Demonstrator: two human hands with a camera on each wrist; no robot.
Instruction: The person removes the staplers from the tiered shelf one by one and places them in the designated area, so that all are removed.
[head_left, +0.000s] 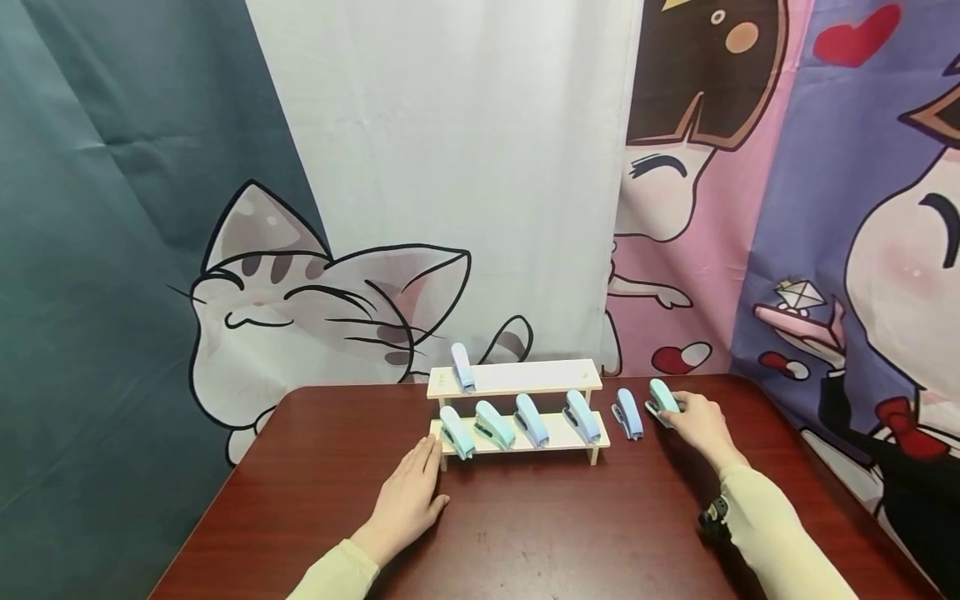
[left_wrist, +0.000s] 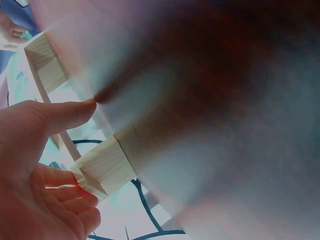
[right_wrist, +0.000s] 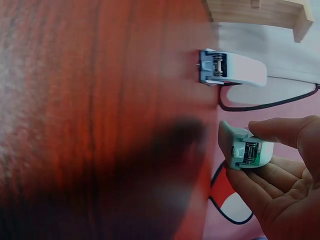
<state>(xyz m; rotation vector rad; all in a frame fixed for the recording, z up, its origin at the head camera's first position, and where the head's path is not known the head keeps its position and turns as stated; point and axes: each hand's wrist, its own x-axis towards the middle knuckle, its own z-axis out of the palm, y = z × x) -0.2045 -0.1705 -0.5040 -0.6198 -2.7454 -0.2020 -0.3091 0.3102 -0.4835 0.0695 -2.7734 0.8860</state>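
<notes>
In the head view my right hand [head_left: 703, 427] pinches a mint green stapler [head_left: 663, 398] at the right of the table. The right wrist view shows this stapler [right_wrist: 245, 149] between thumb and fingers, its spring end facing the camera. A blue stapler [head_left: 627, 414] stands on the table just to its left. My left hand [head_left: 405, 500] lies with straight fingers against the left end of a two-tier wooden rack [head_left: 517, 447]. Two green staplers [head_left: 457, 432] [head_left: 495, 424] and two blue staplers [head_left: 532, 419] [head_left: 582, 416] stand on the lower tier. Another blue stapler [head_left: 462, 367] is on the upper tier's left end.
The dark red wooden table [head_left: 540, 533] carries the rack near its back edge. Behind it hangs a cartoon-printed curtain [head_left: 480, 167]. A dark wristband device [head_left: 715, 512] sits on the right wrist.
</notes>
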